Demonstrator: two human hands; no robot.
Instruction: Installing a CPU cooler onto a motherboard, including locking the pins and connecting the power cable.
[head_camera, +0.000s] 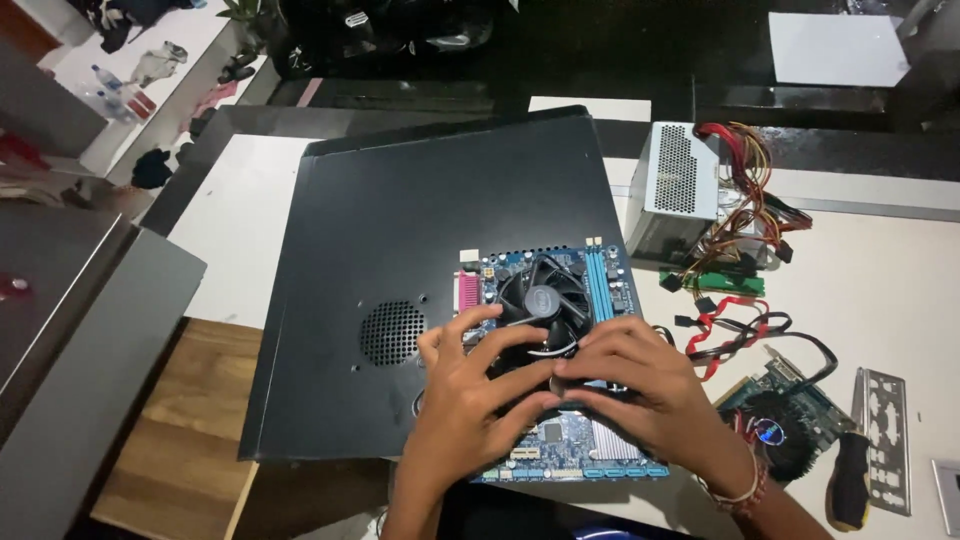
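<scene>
Both hands meet low in the middle of the frame over a blue motherboard (600, 285): the left hand (470, 385) lies with fingers spread, fingertips on the edge of the black CPU cooler fan (543, 303), and the right hand (640, 385) curls its fingers inward so that the two sets of fingertips press together just below the fan, on something too hidden to name. Whether either hand actually pinches a part cannot be told. The board rests on a black metal case side panel (420, 250) with a round vent grille, which lies flat on the white surface (880, 290). As things lie, the computer looks well taken apart: the board is out of its case, while the cooler fan is still seated on it. To the right stand a grey power supply (678, 185) with its bundle of coloured cables (745, 215), a green memory stick (720, 283), red and black data cables (740, 325), a graphics card (790, 415), a screwdriver (848, 485) and a metal port shield (888, 435). None of these crowds the hands.
</scene>
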